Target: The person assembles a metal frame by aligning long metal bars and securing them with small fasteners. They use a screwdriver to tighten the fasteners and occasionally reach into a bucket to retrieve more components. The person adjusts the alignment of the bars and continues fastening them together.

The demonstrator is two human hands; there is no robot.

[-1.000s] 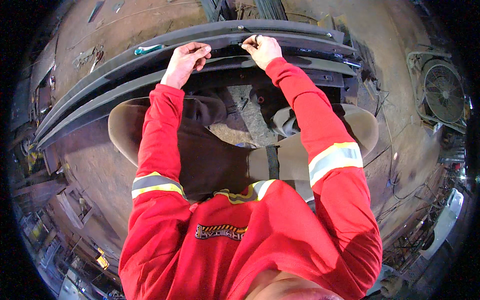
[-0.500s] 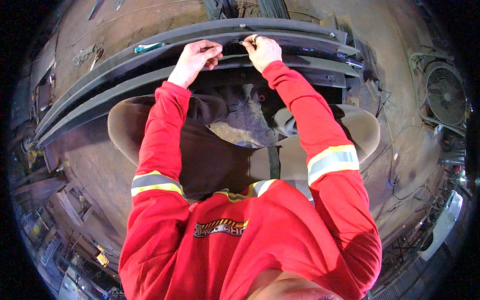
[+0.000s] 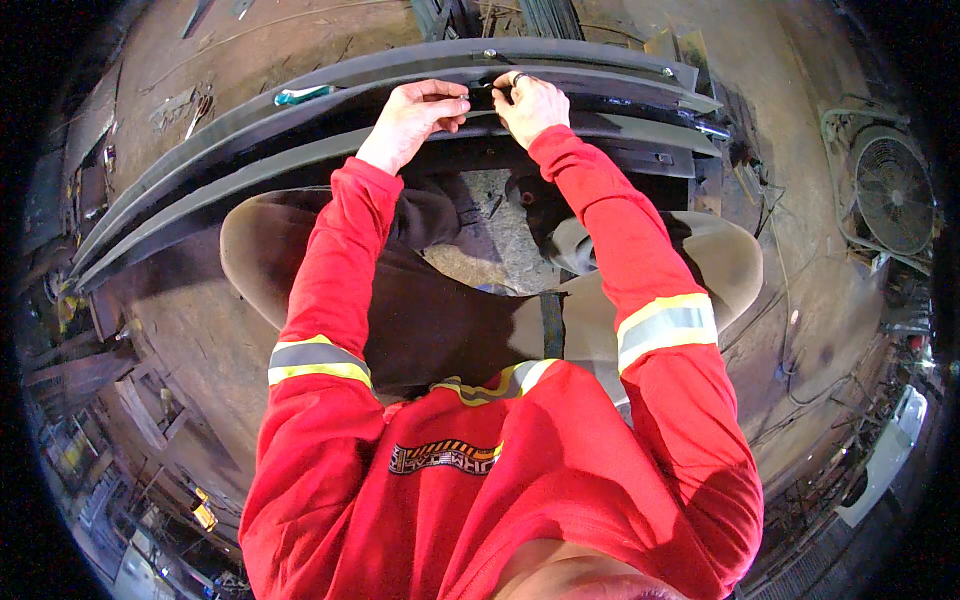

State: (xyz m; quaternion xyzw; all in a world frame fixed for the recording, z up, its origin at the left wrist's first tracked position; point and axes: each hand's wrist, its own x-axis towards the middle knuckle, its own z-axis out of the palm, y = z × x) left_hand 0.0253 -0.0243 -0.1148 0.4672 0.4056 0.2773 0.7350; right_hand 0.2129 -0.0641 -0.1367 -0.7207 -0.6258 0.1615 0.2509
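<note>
My left hand (image 3: 412, 122) is above the long curved dark metal beams (image 3: 250, 150), its thumb and fingers pinched together. Whatever lies between those fingertips is too small to make out. Just to its right, my right hand (image 3: 534, 108) also has its thumb and fingers drawn together, over the middle beam. A dark ring is on one of its fingers. What the right fingertips hold, if anything, is unclear. The two sets of fingertips face each other across a narrow gap. A bolt head (image 3: 489, 53) shows on the far beam, and another bolt (image 3: 668, 72) sits near its right end.
A teal-handled tool (image 3: 303, 95) rests on the beams to the left. My bent legs (image 3: 430, 310) are on the near side of the beams. A large round fan (image 3: 892, 185) stands at the right. Dark bars (image 3: 548, 18) lie beyond the beams, and a cable (image 3: 785, 340) runs along the floor.
My left hand has moved right, closer to my right hand. The right hand has shifted only slightly, with its fingertips a little lower.
</note>
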